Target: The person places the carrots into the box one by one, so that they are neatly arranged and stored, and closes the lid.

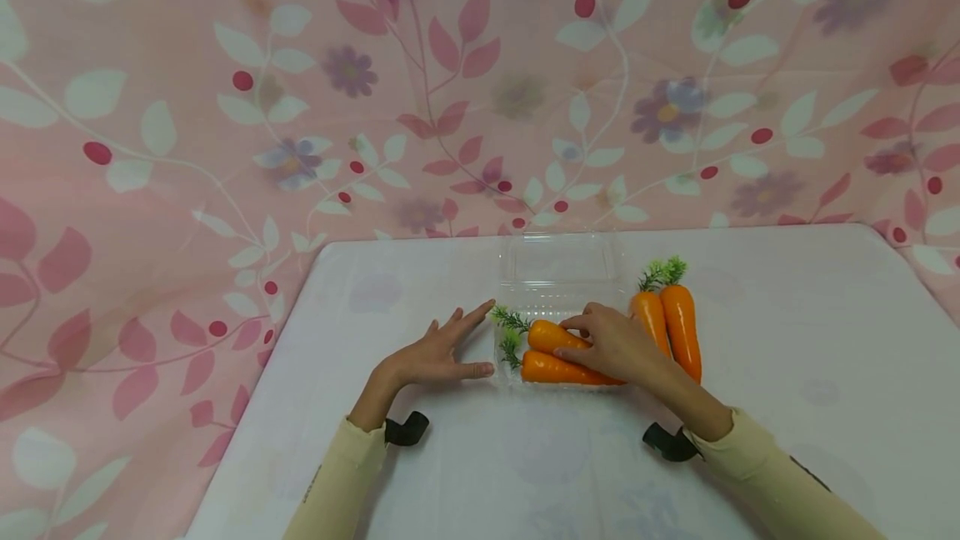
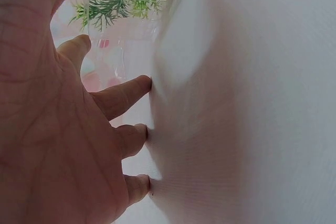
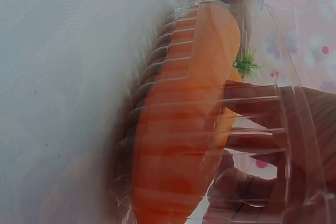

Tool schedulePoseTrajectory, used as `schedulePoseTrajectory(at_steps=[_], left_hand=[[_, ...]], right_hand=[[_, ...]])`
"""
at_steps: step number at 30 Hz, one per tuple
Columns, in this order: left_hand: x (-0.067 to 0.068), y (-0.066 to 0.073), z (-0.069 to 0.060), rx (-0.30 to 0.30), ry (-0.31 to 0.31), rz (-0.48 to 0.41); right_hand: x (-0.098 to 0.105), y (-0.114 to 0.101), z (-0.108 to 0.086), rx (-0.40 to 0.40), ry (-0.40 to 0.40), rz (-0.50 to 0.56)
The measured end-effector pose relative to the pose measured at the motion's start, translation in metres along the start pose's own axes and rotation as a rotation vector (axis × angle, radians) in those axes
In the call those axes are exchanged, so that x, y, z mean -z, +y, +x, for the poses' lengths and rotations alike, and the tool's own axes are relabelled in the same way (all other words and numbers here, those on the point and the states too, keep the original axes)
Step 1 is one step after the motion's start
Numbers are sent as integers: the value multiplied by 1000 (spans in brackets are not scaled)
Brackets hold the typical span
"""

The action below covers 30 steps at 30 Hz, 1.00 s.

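In the head view a clear plastic clamshell box (image 1: pixel 558 298) lies with its lid raised toward the back. It holds two orange toy carrots with green tops to the left: a front carrot (image 1: pixel 558 367) and a rear carrot (image 1: pixel 549 335). My right hand (image 1: pixel 618 344) reaches into the box and pinches the rear carrot between thumb and fingers. Through the ribbed clear wall (image 3: pixel 252 98), the right wrist view shows the front carrot (image 3: pixel 181 114). My left hand (image 1: pixel 435 357) is spread beside the box's left edge, fingertips (image 2: pixel 142 82) on the table and holding nothing.
Two more carrots (image 1: pixel 681 327) lie side by side right of the box, partly behind my right hand and forearm. A white cloth covers the table (image 1: pixel 450 473). Behind it hangs a pink floral curtain (image 1: pixel 450 90).
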<state>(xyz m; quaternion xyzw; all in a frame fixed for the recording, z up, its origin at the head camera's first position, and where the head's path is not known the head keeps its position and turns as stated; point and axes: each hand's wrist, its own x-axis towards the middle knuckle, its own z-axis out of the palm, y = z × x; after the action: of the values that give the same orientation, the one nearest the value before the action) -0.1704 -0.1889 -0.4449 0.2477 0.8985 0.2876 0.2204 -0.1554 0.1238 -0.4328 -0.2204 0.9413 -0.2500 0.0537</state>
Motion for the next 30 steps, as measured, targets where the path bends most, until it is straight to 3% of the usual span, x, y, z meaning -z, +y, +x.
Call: schedulePoseTrajectory(at_steps=[11,16,21,30], left_hand=[[2,1,1,4,-3,12],[2,1,3,6,-3,20],[2,2,2,-4,1,16],[0,-1,1,-18,9,5]], right_hand=[[4,0,-1,12,-33,-34],[8,2,-2,-15,-49,24],[14,1,-4,-42,-15,95],[15,-2,-8,-2,3,74]])
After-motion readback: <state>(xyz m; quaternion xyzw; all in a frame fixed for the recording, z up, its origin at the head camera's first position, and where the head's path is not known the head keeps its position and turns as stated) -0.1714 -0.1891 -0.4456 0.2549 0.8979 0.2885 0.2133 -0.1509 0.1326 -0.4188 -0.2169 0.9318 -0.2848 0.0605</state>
